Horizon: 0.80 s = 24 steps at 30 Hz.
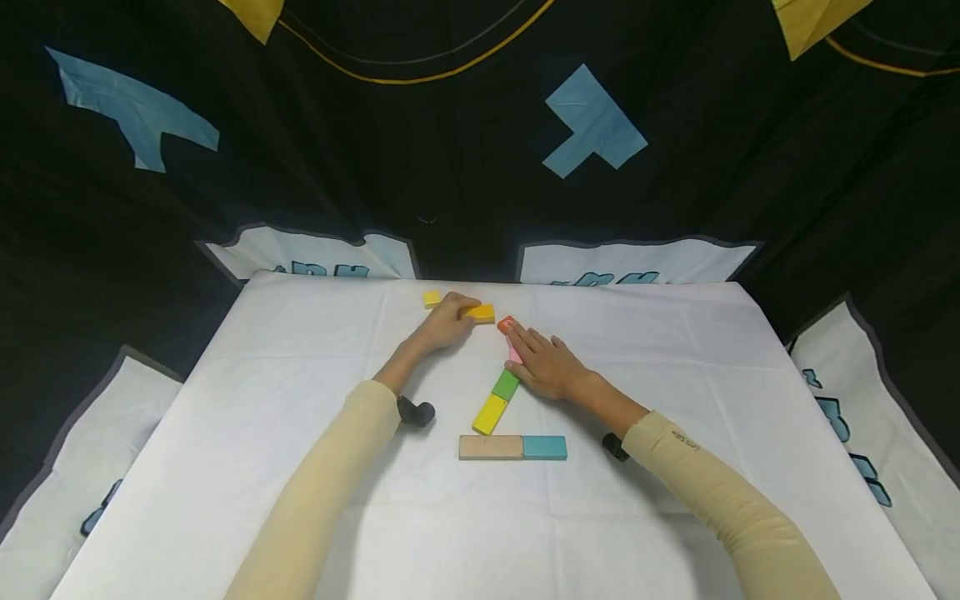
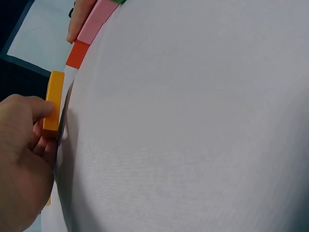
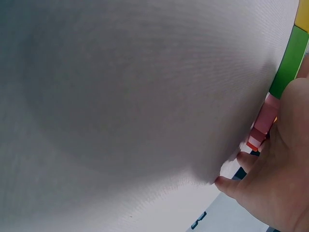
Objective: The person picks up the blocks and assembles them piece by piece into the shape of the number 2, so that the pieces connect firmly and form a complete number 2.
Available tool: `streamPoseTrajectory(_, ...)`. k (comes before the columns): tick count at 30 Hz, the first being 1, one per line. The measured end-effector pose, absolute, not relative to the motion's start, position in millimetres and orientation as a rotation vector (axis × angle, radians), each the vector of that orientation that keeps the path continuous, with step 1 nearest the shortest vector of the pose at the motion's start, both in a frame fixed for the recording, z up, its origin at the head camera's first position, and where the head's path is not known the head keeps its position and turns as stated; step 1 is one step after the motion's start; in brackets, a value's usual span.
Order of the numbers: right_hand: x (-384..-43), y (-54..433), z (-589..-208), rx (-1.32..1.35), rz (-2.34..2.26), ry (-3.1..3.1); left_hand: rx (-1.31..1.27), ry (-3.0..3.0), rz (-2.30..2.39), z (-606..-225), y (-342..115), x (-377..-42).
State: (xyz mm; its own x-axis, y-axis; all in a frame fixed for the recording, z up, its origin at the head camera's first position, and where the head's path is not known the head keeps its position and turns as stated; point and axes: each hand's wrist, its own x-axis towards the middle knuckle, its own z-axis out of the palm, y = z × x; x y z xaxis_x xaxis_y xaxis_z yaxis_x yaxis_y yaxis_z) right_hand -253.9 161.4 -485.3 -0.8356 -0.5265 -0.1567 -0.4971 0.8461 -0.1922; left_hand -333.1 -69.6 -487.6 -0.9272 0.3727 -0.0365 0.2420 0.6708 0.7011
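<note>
My left hand (image 1: 450, 321) pinches an orange-yellow block (image 2: 55, 101) between thumb and fingers, just left of a red-orange block (image 1: 506, 324). A small yellow block (image 1: 431, 298) lies beyond that hand, to its left. With fingers spread and mostly straight, my right hand (image 1: 551, 365) rests along the red-orange block and a pink block (image 2: 98, 21), which it partly covers in the head view. From the pink one, a slanting row runs toward me through a green block (image 1: 506, 384) to a yellow block (image 1: 490, 414).
Nearer me, a wooden tan block (image 1: 491, 447) and a teal block (image 1: 545, 447) lie end to end crosswise. All the blocks are on a white-covered table (image 1: 637, 533). A black curtain (image 1: 450, 183) hangs behind its far edge.
</note>
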Motion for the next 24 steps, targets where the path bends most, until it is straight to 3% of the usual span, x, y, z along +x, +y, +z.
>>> streamPoseTrajectory(24, -254.2, 161.8, -486.5, -0.785, -0.219, 2.819, 0.55, 2.639, 1.112, -488.6, -67.8, -336.0)
